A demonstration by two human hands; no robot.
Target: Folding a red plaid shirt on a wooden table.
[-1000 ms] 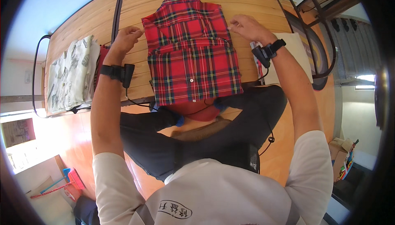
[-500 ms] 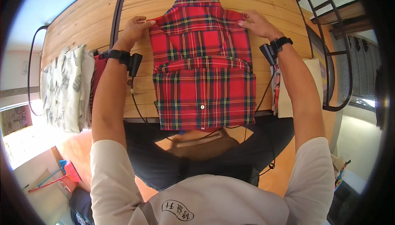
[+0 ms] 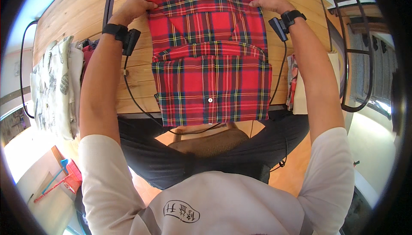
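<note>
A red plaid shirt (image 3: 210,82) lies partly folded on the wooden table (image 3: 137,78), its collar at the far side. The hem part is folded up over the body, with a white button showing, and its near edge hangs slightly past the table's front. At the shirt's far left shoulder, my left hand (image 3: 136,6) pinches the cloth between thumb and fingers. My right hand (image 3: 268,0) grips the far right shoulder in the same way. Both arms are stretched forward, and each wrist wears a black strap with a small cabled device.
To the left is a stack of folded clothes (image 3: 53,89), pale patterned ones outermost. On the right, a cream folded cloth (image 3: 324,82) lies beside a patterned red one. A black metal rack (image 3: 367,80) stands past the right edge. Cables run from the wrists toward my lap.
My head view has shifted, so the shirt and table sit higher in the picture. Both hands stay on the shirt's shoulders, and its upper part looks pulled slightly wider.
</note>
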